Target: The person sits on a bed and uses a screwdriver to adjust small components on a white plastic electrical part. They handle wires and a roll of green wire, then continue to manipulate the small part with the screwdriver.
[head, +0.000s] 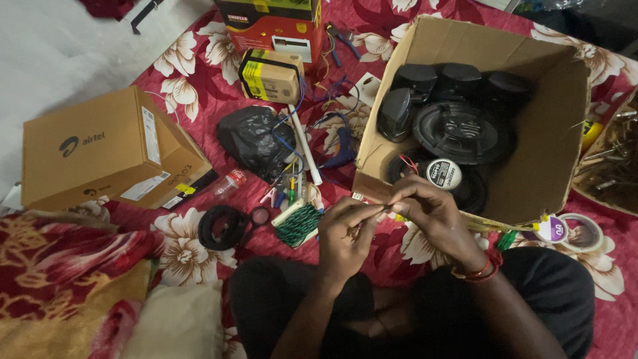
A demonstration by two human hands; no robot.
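Pinched between the fingertips of both hands, a small thin part [376, 211] is held just above the lap; what it is cannot be made out; the left hand [343, 234] is curled around it from below, and the right hand [432, 216] is closed on it from above, a red bangle [480, 269] being worn at that wrist. Everything is laid on a red cloth with cream flowers [193, 80], spread over a pale floor [60, 46]; an open cardboard box [558, 133] of round black speakers [462, 129] is set just beyond the hands; a closed brown box [93, 149] is placed at the left, with a black bag [256, 139], a green coil [298, 225] and tape rolls [579, 233] scattered about.
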